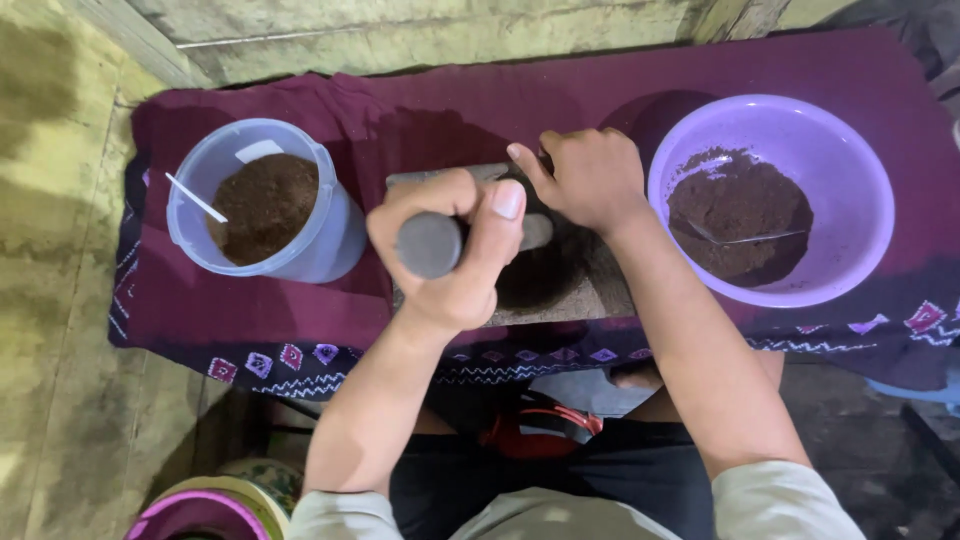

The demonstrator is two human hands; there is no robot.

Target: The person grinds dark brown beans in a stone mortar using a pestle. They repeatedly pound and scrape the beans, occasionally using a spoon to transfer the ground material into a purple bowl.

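Left hand [455,255] wrapped tight around one end of a grey stone roller [440,243], thumb laid along its top. Right hand [590,180] curled closed over the roller's far end, knuckles up, grip partly hidden. Under both hands, a flat grey grinding stone [560,285] with dark brown paste [540,270] smeared across it. Left of the left hand, a pale blue plastic tub [320,240] of brown powder, white spoon [195,197] resting inside. Right of the right hand, a purple plastic bowl [860,180] holding dark ground matter. Beneath everything, a maroon cloth [420,110] with a patterned edge.
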